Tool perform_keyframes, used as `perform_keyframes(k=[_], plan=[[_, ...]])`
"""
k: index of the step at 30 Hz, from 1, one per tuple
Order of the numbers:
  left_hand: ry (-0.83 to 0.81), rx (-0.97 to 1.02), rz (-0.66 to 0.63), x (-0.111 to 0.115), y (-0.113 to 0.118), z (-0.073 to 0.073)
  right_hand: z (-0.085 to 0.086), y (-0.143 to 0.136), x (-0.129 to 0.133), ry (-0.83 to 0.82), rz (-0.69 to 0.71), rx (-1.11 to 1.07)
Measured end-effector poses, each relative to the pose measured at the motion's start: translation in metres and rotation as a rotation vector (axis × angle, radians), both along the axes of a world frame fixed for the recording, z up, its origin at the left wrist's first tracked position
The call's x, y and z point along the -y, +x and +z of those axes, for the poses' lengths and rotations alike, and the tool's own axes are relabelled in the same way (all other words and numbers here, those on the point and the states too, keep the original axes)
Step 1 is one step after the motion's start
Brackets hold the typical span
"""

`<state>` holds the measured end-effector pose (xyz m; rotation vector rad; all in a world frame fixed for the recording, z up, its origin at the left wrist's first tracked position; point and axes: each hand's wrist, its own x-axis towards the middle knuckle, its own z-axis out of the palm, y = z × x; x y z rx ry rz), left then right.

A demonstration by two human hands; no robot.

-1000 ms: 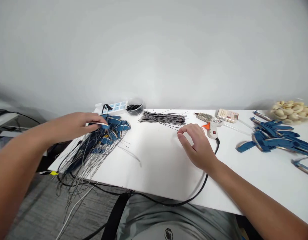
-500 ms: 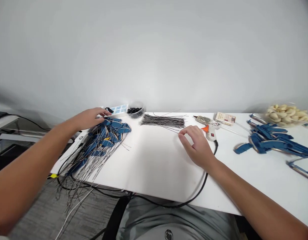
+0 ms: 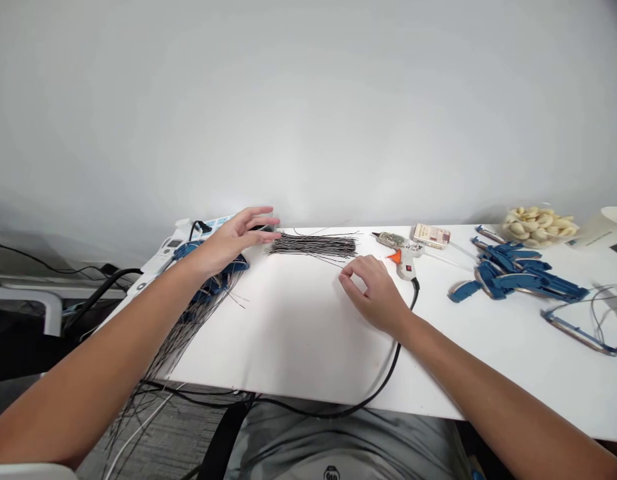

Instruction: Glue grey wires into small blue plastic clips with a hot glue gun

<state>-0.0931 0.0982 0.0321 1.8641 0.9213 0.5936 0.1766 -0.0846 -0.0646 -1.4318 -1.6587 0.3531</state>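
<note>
My left hand is raised with its fingers spread and nothing in them, at the left end of a bundle of thin dark wires. It hides most of a round dish of black pieces. Below my left forearm lies a pile of blue parts with long wires. My right hand rests on the white table by the bundle's right end, thumb and fingers curled near a loose wire tip; whether they grip it is too small to tell.
A glue gun with a black cable lies right of the bundle, beside a small box. Farther right are blue parts, a bowl of cream-coloured pieces and a white cup. A wall stands behind.
My left hand has moved right, from above the blue pile to the wire bundle's left end. My right hand keeps its place near the bundle. The view has turned slightly right.
</note>
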Motion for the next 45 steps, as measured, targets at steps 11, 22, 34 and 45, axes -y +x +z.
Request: perform_keyframes(k=[11,22,34,45], plan=[[-0.163,0.322,-0.014,0.036,0.040,-0.009,-0.001,-0.002,-0.001,0.032,0.012,0.016],[0.827,-0.461,0.010,-0.018,0.055,-0.088,0.010,0.027,-0.007,0.017,-0.131,0.133],[0.928,-0.520,0.091,-0.018,0.057,-0.097,0.008,0.251,0.119,-0.251,-0.545,0.740],[0.661,-0.466,0.163,-0.014,0.038,-0.085,0.047,0.200,0.085,-0.067,-0.515,0.411]])
